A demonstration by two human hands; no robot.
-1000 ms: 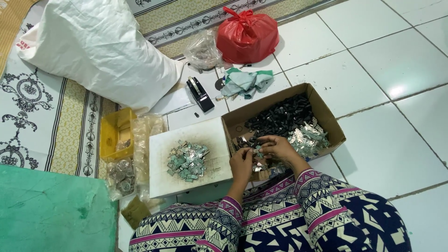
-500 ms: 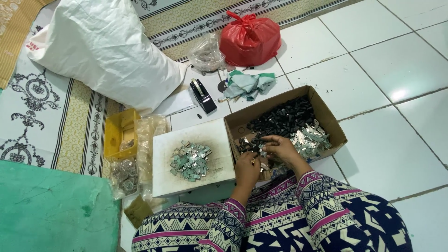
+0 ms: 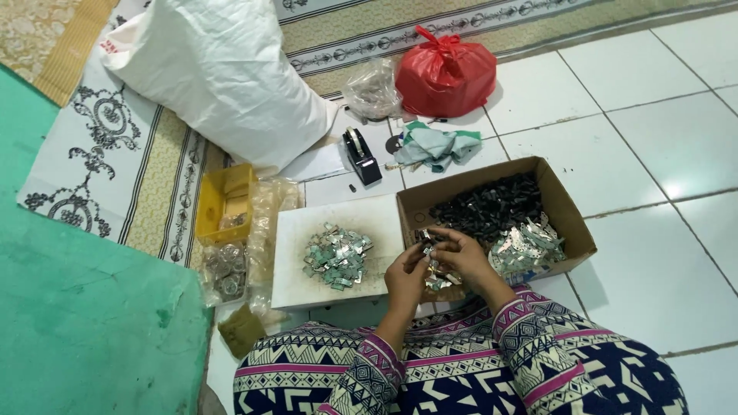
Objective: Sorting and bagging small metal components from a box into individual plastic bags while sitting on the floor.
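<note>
From the head camera, the left hand (image 3: 405, 275) and right hand (image 3: 460, 253) meet over the near-left corner of the cardboard box (image 3: 566, 223), fingers pinched together on a small metal piece (image 3: 425, 249). Inside lie black parts (image 3: 484, 204) and silvery parts (image 3: 526, 246). Just left, a white board (image 3: 300, 261) carries 1 heap of metal pieces (image 3: 337, 257).

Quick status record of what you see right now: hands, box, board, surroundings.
left hand: pinching a small metal piece at its fingertips
right hand: touching the same piece, over the cardboard box
box contents: dark parts at the back, silvery parts at the right
white board: bears a pile of metal pieces
beyond: tape dispenser, red bag, white sack
</note>
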